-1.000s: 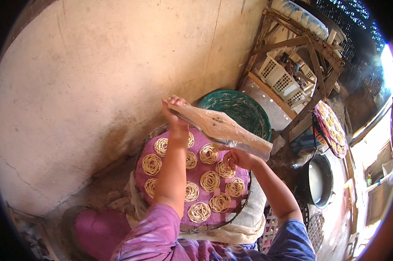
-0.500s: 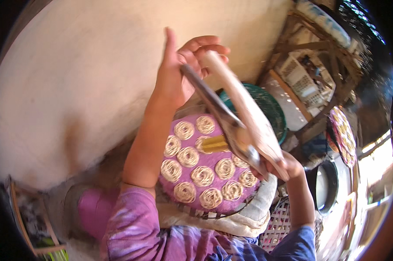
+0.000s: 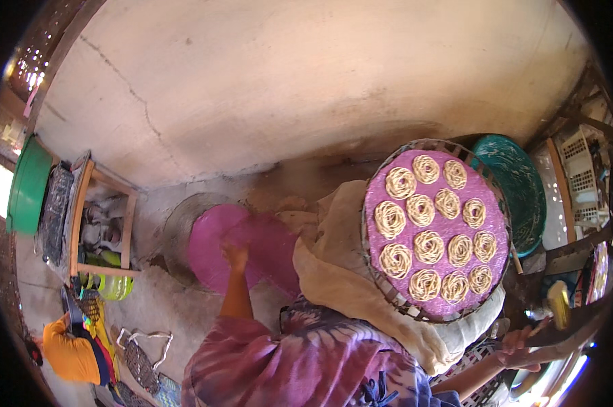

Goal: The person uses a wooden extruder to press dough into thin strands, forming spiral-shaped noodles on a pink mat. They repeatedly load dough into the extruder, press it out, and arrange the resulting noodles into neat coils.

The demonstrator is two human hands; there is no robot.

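My left hand (image 3: 235, 255) reaches down onto round pink sheets (image 3: 215, 234) lying on the floor; its fingers are smeared by motion. At the lower right my right hand (image 3: 515, 351) is closed round a long-handled wooden press, of which a dark bar (image 3: 576, 325) and a yellow cylinder (image 3: 560, 305) show. Between my hands, a round woven tray (image 3: 370, 261) sits on a pale cloth (image 3: 340, 264). A pink sheet covers the tray, with several coiled nests of pale noodle strands (image 3: 429, 247) laid out on it.
A teal basin (image 3: 516, 197) stands behind the tray beside the wall (image 3: 306, 81). At the left are a wooden stand (image 3: 131, 224) and a green tub (image 3: 29, 184). A white plastic crate (image 3: 581, 176) rests at the far right. Clothing (image 3: 75, 349) lies on the floor.
The view has swung left, so the tray now appears farther right. My left hand, open beside the press earlier, has dropped to the pink sheets. My right hand has kept the press, now held low at the right.
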